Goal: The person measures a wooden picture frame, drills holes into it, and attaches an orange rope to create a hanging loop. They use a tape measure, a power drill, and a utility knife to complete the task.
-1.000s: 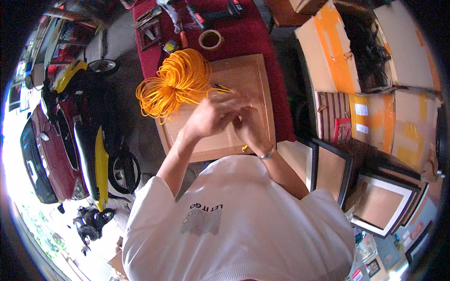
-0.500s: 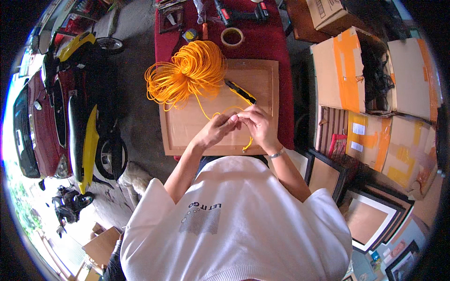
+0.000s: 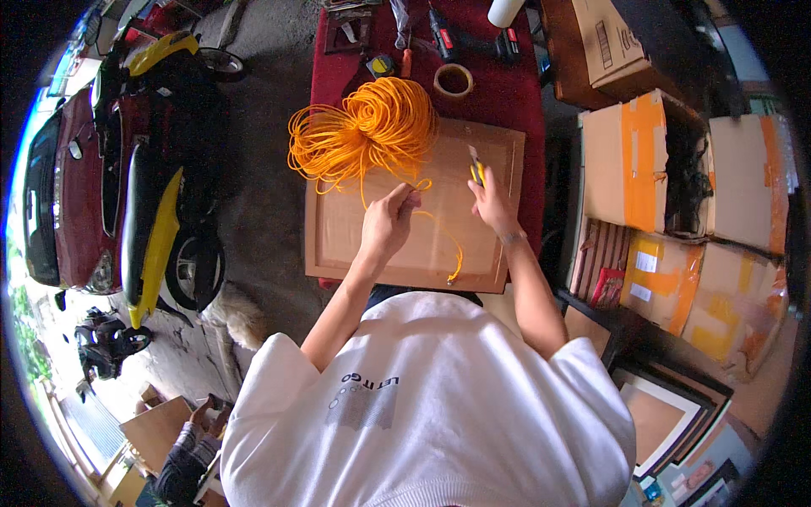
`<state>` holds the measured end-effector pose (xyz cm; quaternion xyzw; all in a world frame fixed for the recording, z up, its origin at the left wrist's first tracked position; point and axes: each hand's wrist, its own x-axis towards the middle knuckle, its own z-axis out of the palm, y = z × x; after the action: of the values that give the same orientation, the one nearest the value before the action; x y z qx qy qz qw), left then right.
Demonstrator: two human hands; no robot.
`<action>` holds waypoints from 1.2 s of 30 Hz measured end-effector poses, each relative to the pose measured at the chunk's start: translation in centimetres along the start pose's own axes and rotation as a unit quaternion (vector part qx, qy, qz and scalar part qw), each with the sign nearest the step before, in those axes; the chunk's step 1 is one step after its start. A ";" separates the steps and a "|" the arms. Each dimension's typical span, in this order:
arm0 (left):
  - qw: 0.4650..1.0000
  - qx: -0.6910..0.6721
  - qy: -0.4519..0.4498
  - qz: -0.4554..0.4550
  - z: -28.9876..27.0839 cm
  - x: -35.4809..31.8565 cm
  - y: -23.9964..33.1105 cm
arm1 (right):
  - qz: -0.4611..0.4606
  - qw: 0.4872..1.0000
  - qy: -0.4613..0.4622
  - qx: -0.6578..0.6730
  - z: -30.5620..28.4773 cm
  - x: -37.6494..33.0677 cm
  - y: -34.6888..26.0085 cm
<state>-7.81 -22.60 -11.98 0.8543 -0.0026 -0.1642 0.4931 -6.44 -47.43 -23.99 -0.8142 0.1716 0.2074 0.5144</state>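
Hands now apart: left hand (image 3: 387,221) pinches orange cord (image 3: 372,135); right hand (image 3: 492,201) grips yellow utility knife (image 3: 476,169) over wooden frame back (image 3: 355,228).

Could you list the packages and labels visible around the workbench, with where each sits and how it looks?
Brown cardboard box: top right, dark printed label on its side.
Cardboard boxes: right of the bench, patched with orange tape.
Lower boxes: further down the right, yellow-orange tape, small white labels.
Tape roll: on the red cloth, tan ring.
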 end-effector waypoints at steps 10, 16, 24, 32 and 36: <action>0.989 0.030 0.053 0.137 1.3 0.2 1.3 | -0.342 0.868 0.095 -0.347 -5.2 -12.4 -7.9; 0.975 0.052 0.053 0.208 1.8 0.4 1.8 | -0.285 0.853 0.049 -0.433 -6.3 -12.7 -11.0; 0.952 0.140 0.058 0.267 2.7 1.0 2.5 | -0.303 0.833 0.084 -0.455 -4.8 -9.5 -11.2; 0.967 0.029 0.162 0.193 2.9 2.3 3.2 | -0.408 0.748 0.143 -0.504 -6.9 -5.8 -15.6; 0.957 0.002 0.209 0.202 1.7 3.2 6.3 | -0.448 0.721 0.156 -0.505 -9.7 -4.4 -19.7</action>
<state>-4.29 -27.77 -8.35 0.8523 -0.0721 0.1214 0.5036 1.03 -47.88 -2.90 -0.9561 -0.2654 -0.1213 0.0256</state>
